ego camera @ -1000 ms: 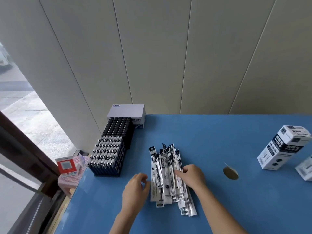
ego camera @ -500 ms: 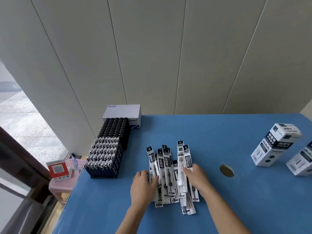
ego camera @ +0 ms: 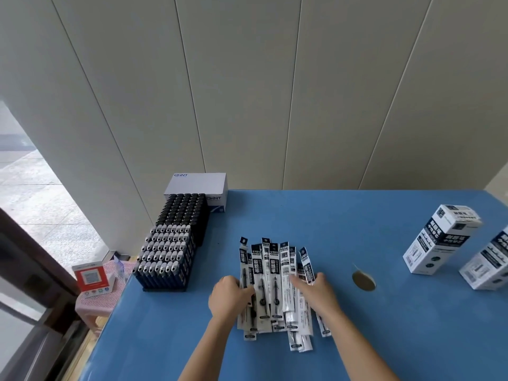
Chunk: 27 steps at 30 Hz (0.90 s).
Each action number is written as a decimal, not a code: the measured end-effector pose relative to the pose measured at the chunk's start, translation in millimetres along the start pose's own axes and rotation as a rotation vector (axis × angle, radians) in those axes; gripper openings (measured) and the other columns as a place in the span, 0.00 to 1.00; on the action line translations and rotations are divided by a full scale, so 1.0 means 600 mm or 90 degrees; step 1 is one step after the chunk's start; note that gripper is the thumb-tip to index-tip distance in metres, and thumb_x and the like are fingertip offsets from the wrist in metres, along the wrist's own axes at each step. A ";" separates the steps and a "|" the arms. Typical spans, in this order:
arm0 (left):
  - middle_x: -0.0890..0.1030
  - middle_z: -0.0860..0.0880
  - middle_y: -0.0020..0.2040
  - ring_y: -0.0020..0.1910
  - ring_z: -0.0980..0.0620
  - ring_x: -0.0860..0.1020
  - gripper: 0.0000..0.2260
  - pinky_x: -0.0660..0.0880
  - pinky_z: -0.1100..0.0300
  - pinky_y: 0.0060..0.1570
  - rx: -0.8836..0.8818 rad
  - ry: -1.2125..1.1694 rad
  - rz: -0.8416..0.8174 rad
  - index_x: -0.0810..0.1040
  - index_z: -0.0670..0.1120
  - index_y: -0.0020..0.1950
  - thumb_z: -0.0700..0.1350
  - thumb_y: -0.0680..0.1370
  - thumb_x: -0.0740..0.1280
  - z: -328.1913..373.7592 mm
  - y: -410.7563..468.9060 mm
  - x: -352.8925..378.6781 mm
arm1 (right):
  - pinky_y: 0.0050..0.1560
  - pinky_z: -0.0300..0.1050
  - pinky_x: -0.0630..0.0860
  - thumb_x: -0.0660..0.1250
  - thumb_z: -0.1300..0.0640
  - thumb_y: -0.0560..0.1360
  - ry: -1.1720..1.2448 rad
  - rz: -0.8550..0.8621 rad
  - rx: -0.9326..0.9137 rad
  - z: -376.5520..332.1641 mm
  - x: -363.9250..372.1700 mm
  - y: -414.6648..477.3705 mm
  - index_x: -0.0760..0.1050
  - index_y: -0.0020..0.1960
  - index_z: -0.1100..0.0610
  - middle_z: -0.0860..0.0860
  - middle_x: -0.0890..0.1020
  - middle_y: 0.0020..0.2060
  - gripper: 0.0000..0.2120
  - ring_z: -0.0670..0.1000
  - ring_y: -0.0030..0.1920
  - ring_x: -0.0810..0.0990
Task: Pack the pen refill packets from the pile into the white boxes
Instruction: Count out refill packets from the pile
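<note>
Lately the left hand had slid in to grip the edge of the pile of pen refill packets at six o'clock, the right hand flat and open atop, bunching them for the white boxes at three o'clock.

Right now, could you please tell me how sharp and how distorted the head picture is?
Head view: the right hand is motion-smeared, and print on the pen refill packets is too soft to read. Head view: wide-angle distortion fans the wall panels and likely tilts the white boxes at the right edge.
</note>
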State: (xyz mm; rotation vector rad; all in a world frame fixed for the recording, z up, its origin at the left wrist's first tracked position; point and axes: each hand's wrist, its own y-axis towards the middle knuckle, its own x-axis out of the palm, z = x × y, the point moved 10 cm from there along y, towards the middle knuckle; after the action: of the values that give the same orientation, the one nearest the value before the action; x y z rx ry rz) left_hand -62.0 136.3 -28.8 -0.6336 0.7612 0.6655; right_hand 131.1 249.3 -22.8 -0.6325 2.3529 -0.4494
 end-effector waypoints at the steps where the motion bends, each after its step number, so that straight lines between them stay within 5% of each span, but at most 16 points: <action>1: 0.58 0.51 0.26 0.28 0.51 0.56 0.18 0.51 0.61 0.28 -0.004 -0.006 -0.014 0.55 0.47 0.28 0.44 0.68 0.65 0.000 0.001 0.000 | 0.68 0.51 0.64 0.66 0.39 0.71 -0.038 0.007 -0.003 -0.003 0.001 0.000 0.46 0.75 0.63 0.58 0.57 0.74 0.47 0.58 0.73 0.60; 4: 0.60 0.51 0.26 0.28 0.52 0.58 0.18 0.53 0.61 0.29 -0.012 -0.035 -0.047 0.56 0.47 0.28 0.43 0.68 0.66 -0.009 0.009 -0.001 | 0.66 0.51 0.67 0.69 0.41 0.69 -0.139 0.033 -0.006 -0.008 0.002 0.003 0.47 0.74 0.64 0.59 0.60 0.73 0.48 0.58 0.71 0.63; 8: 0.62 0.49 0.28 0.31 0.50 0.61 0.17 0.54 0.60 0.30 -0.043 -0.099 -0.079 0.59 0.47 0.28 0.41 0.68 0.67 -0.031 0.021 -0.004 | 0.60 0.50 0.73 0.68 0.49 0.72 -0.119 0.043 0.005 -0.003 -0.005 0.005 0.65 0.64 0.64 0.59 0.73 0.63 0.28 0.58 0.61 0.73; 14: 0.63 0.49 0.27 0.28 0.51 0.61 0.19 0.57 0.60 0.30 -0.071 -0.163 -0.132 0.61 0.45 0.29 0.40 0.70 0.71 -0.050 0.023 0.001 | 0.64 0.49 0.68 0.64 0.52 0.76 -0.019 0.008 0.020 0.007 -0.004 0.008 0.56 0.72 0.65 0.59 0.66 0.69 0.31 0.58 0.67 0.68; 18: 0.71 0.47 0.30 0.28 0.51 0.69 0.12 0.66 0.64 0.26 -0.077 -0.194 -0.147 0.66 0.43 0.33 0.36 0.73 0.66 -0.052 0.018 0.003 | 0.44 0.45 0.73 0.62 0.53 0.77 -0.016 0.017 0.037 0.018 -0.005 0.013 0.67 0.66 0.66 0.56 0.77 0.48 0.22 0.53 0.46 0.77; 21: 0.79 0.42 0.38 0.29 0.48 0.76 0.07 0.76 0.59 0.28 -0.100 -0.292 -0.173 0.66 0.42 0.41 0.32 0.76 0.58 -0.049 0.012 0.007 | 0.40 0.43 0.74 0.60 0.57 0.78 0.011 0.032 0.034 0.019 -0.009 0.016 0.70 0.60 0.67 0.54 0.79 0.44 0.16 0.50 0.39 0.77; 27: 0.69 0.46 0.38 0.32 0.50 0.65 0.07 0.65 0.58 0.33 -0.024 -0.165 -0.136 0.62 0.44 0.40 0.40 0.79 0.54 -0.032 0.021 0.014 | 0.34 0.41 0.73 0.55 0.62 0.80 0.062 0.061 0.015 0.019 -0.017 0.012 0.69 0.54 0.64 0.50 0.76 0.33 0.08 0.48 0.31 0.75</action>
State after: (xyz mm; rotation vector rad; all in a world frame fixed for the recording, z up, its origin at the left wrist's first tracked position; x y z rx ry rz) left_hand -74.4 132.9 -49.5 -0.6386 0.4345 0.5529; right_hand 143.4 259.4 -29.3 -0.4938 2.4544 -0.4729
